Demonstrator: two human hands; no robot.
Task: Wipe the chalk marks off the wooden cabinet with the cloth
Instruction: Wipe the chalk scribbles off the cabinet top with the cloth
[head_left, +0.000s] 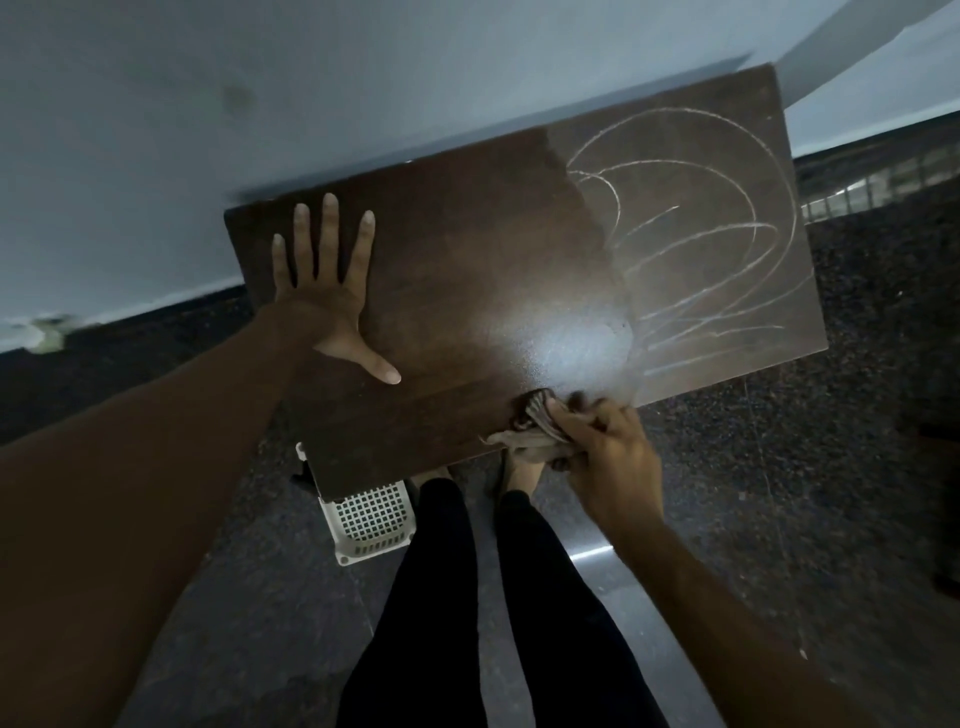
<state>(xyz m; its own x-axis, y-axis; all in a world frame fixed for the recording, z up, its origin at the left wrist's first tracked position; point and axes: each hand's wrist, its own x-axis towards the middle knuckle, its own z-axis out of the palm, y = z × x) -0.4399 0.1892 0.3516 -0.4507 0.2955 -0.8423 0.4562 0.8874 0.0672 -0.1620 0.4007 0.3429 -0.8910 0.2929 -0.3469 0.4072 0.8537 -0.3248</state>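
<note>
Your right hand (605, 452) grips the bunched cloth (535, 428) at the cabinet (457, 249) top's near edge, mid-wipe; your left hand (324, 291) lies flat, fingers spread, near its left edge. Next, sweep toward the chalk marks (701, 234) covering the right end.

Dark brown cabinet (467, 260), white chalk marks (701, 234), beige striped cloth (535, 431).

Two hands of mine are in sight, my left hand (322, 312) and my right hand (613, 462), with all five fingers (330, 234) of the left showing. One cloth (530, 434). One wooden cabinet (467, 249). One white lattice basket (371, 512). Two legs (431, 597) in black. The chalk marks (701, 234) are a tangle of looping lines, too overlapped to number.
</note>
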